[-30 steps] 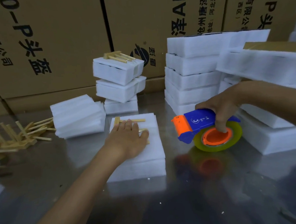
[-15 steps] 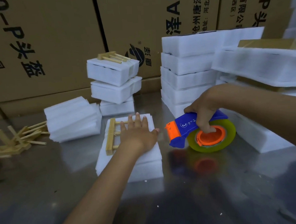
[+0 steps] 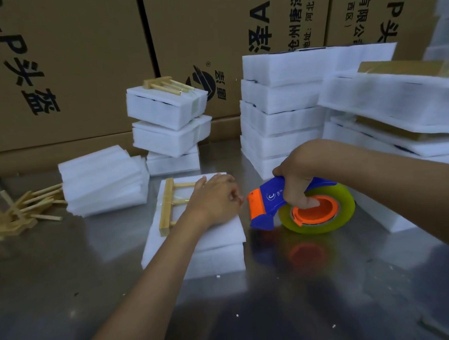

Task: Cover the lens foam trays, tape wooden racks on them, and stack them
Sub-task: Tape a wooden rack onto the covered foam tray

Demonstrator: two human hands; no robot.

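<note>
A covered white foam tray lies on the steel table in front of me, with a wooden rack on its top left part. My left hand rests on the tray over the rack's prongs. Its fingers are curled at the tray's right edge and seem to pinch the tape end. My right hand grips the blue and orange tape dispenser, whose yellowish roll stands on the table. The orange blade almost touches my left fingers.
Three taped trays are stacked behind, the top one with a rack. Foam sheets and loose wooden racks lie at the left. Taller foam stacks and wide trays crowd the right. Cardboard boxes wall the back.
My left hand slid right across the tray and curled its flat fingers at the right edge, uncovering the rack. My right hand brought the dispenser left, close to the tray.
</note>
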